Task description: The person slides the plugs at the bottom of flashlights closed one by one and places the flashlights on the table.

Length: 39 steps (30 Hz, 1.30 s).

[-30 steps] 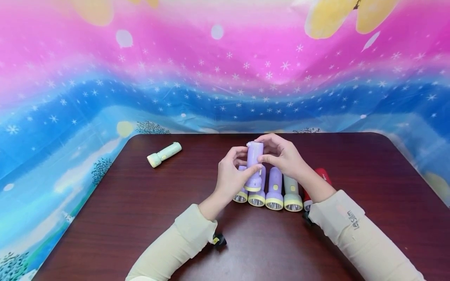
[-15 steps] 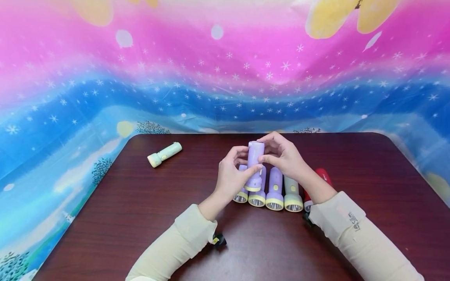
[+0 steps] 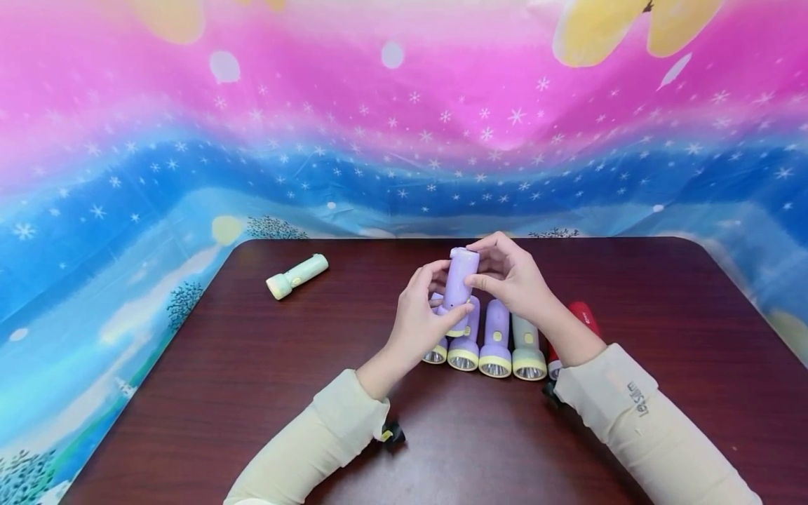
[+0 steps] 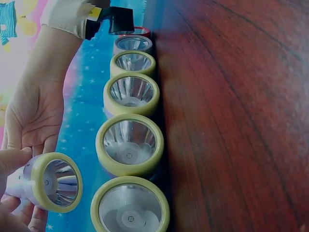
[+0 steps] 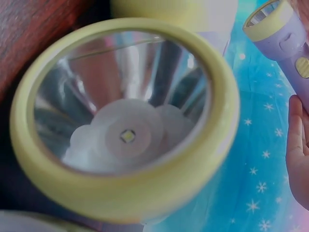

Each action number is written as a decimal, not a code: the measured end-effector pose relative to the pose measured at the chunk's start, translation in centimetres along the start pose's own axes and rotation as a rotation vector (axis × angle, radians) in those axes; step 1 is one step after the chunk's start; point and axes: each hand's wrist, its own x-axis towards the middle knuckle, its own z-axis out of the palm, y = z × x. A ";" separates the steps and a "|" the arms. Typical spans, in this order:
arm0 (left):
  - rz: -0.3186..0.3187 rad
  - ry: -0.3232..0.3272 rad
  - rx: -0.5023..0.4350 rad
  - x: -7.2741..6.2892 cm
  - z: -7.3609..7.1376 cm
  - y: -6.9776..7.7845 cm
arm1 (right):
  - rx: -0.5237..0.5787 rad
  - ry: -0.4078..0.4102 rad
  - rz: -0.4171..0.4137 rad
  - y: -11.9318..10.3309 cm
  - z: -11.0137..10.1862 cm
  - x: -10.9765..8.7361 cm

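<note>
Both hands hold one purple flashlight (image 3: pixel 463 277) above a row of flashlights, its yellow-rimmed head pointing down toward the person. My left hand (image 3: pixel 419 312) grips it near the head, thumb across the front. On the other side, my right hand (image 3: pixel 516 280) pinches the upper body between thumb and fingers. The held flashlight's lens (image 4: pixel 62 182) faces the left wrist camera. Below it lie purple flashlights (image 3: pixel 496 337), partly hidden by the left hand and the held one. To their right are a grey-green flashlight (image 3: pixel 527 344) and a red flashlight (image 3: pixel 583 317), the latter partly covered by the right forearm.
A pale green flashlight (image 3: pixel 298 276) lies apart at the back left of the dark wooden table (image 3: pixel 189 393). The row's heads face the person. A patterned pink and blue cloth (image 3: pixel 353 126) hangs behind the table.
The held flashlight has shifted slightly up and to the right and tilted, its head now lower behind the left thumb. Both hands moved a little with it. The flashlights on the table stayed put.
</note>
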 end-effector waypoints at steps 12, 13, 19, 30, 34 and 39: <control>0.048 0.002 0.077 0.2 0.2 0.3 | -0.013 0.044 0.016 0.0 0.1 0.0; 0.048 0.006 0.080 0.2 0.2 0.2 | -0.015 0.044 0.019 0.0 0.1 0.0; 0.047 0.028 0.085 0.2 0.0 0.2 | -0.055 0.012 0.022 -0.6 0.0 0.0; -0.002 0.011 0.057 0.1 -1.0 -0.3 | -0.199 -0.036 0.025 -0.6 -2.2 -0.3; -0.018 0.031 0.035 0.2 -1.9 -0.7 | -0.250 -0.044 0.047 -0.5 -3.5 -0.7; -0.054 0.052 0.022 0.1 -3.4 -1.3 | -0.302 -0.050 0.103 -0.1 -5.1 -1.5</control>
